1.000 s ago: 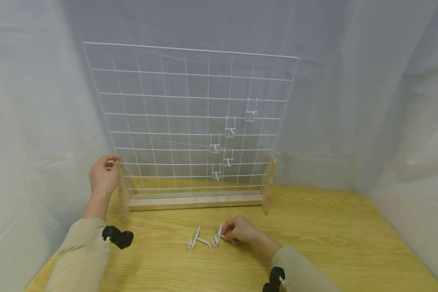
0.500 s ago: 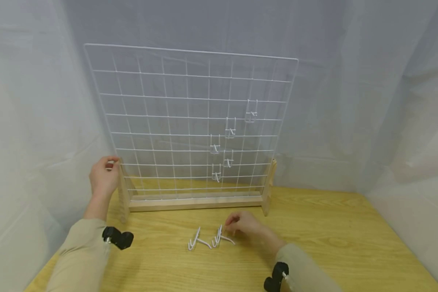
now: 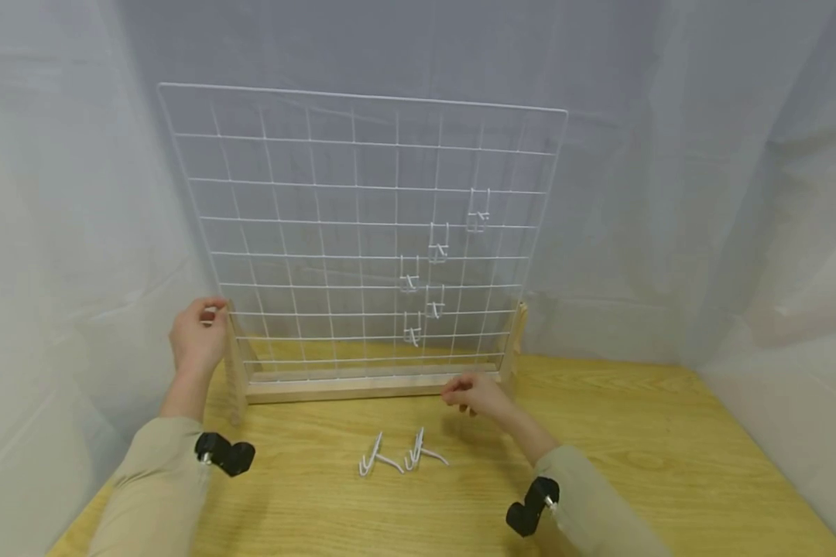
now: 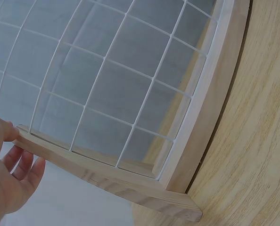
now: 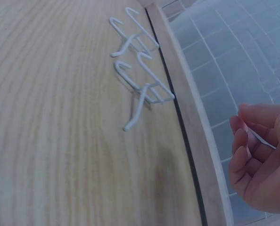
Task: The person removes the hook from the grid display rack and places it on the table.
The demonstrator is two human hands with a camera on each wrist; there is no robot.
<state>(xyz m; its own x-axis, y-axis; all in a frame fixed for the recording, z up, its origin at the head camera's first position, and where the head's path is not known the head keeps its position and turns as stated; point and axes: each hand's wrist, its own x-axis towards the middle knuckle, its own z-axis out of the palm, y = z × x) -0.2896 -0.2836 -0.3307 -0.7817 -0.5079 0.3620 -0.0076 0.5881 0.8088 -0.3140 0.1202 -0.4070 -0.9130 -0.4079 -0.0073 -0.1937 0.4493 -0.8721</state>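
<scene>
A white wire grid panel (image 3: 334, 201) stands upright in a wooden stand (image 3: 362, 388). My left hand (image 3: 198, 334) pinches the top of the stand's left post; the left wrist view has its thumb and fingers (image 4: 24, 162) on either side of the wood. Two white wire hooks, a left hook (image 3: 379, 456) and a right hook (image 3: 421, 450), lie on the table in front. Above the table, near the stand's right end, my right hand (image 3: 479, 396) hovers with loosely curled fingers and no hook in it. The right wrist view shows both hooks apart from that hand (image 5: 265, 155).
Several white hooks hang on the panel's right half, among them a top hook (image 3: 478, 213) and a bottom hook (image 3: 412, 331). Pale sheeting (image 3: 669, 193) surrounds the wooden table (image 3: 599, 441) at the back and sides.
My right hand has let go of the right hook, which stays on the table, and has moved up and away toward the stand. The left hand keeps its place on the post.
</scene>
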